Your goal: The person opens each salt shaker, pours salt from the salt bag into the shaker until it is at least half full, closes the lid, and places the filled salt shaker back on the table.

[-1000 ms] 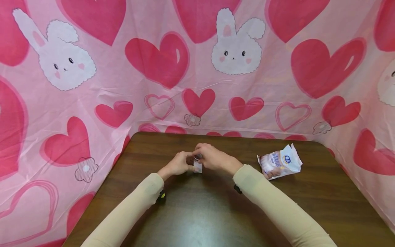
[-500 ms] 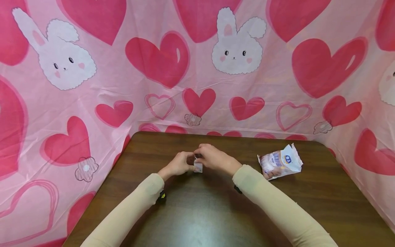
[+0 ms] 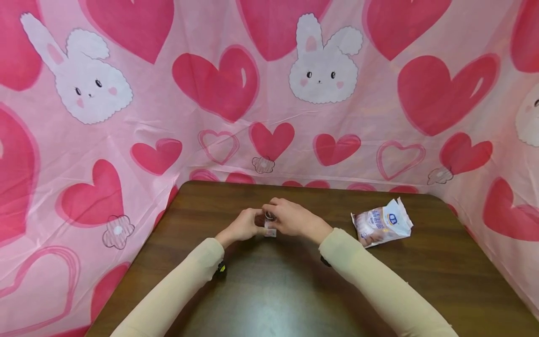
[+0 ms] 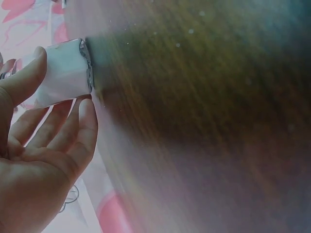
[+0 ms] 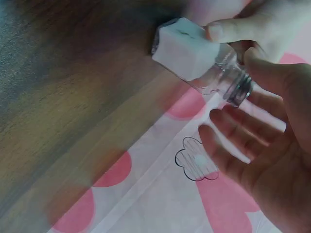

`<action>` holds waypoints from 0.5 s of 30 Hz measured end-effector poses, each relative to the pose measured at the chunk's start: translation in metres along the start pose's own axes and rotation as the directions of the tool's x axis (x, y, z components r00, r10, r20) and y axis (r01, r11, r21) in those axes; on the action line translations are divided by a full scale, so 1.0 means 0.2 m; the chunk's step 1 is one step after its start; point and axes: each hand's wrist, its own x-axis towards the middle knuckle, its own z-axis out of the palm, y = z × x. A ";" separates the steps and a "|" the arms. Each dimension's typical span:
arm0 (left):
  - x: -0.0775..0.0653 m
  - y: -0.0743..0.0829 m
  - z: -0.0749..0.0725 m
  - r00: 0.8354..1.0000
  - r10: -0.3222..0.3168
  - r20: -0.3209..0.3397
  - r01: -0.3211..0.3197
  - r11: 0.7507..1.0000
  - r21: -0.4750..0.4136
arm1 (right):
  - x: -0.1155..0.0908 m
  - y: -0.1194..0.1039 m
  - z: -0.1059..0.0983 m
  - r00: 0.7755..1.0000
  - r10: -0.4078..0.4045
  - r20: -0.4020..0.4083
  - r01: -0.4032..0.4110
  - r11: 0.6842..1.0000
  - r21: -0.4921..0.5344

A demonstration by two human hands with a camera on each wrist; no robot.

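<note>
A small square glass bottle (image 5: 187, 51) with white contents and a ridged, dark-looking top stands in both hands near the table's middle. My left hand (image 3: 241, 227) grips its body from the left, and the left wrist view shows the thumb on one face of the bottle (image 4: 65, 73) and the fingers beneath. From the other side my right hand (image 3: 294, 217) reaches over the bottle's top, thumb and forefinger close about it. Its other fingers stand bent and apart from the glass in the right wrist view. The forefinger's contact with the top is partly hidden.
A white printed plastic bag (image 3: 382, 222), torn or crumpled at its upper corner, lies to the right on the brown wooden table (image 3: 269, 290). Behind and at both sides hangs a pink cloth (image 3: 269, 107) with hearts and rabbits.
The right fingers shift slightly at the top of the bottle, and the bottle tilts a little. The left hand keeps its grip in the same place. The bag has not moved.
</note>
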 end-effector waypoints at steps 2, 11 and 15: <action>0.00 0.00 0.00 1.000 0.006 -0.006 -0.006 1.000 0.002 | 0.00 0.00 -0.01 0.999 -0.042 0.013 0.042 0.999 0.010; -0.01 0.00 0.00 1.000 0.016 -0.001 -0.016 1.000 -0.004 | 0.01 -0.01 -0.03 0.998 0.026 0.056 -0.029 0.998 0.050; 0.00 0.00 0.00 1.000 0.013 -0.002 -0.013 1.000 -0.009 | 0.03 -0.01 -0.02 0.996 0.082 0.026 -0.084 0.994 0.066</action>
